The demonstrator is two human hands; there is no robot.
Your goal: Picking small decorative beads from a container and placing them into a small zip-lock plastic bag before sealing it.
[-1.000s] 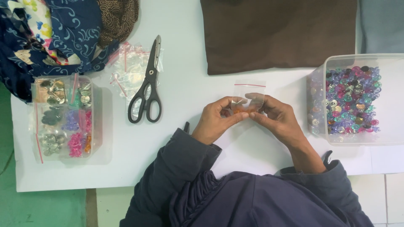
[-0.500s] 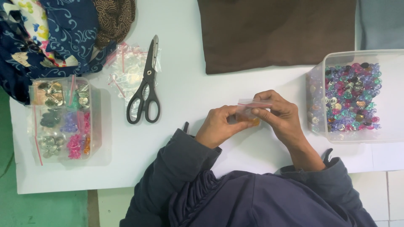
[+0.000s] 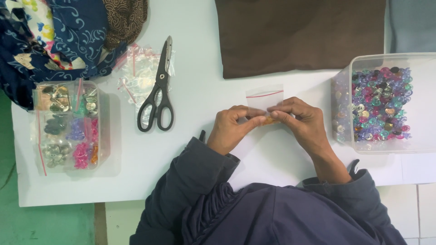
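Hands [image 3: 268, 122] pinch clear bag [image 3: 265, 97] (red-striped top).

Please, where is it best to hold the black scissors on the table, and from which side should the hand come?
Probably grip the scissors at their black handle loops, coming from the near edge: the loops point toward the person, and the closed blades point away, lying over clear bags.

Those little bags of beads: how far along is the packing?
Done: filled bags sit in the left tub. In hand: both hands, left hand and right hand, pinch a small clear bag over something orange. Left: the right tub holds many loose beads; empty bags lie beside the scissors.
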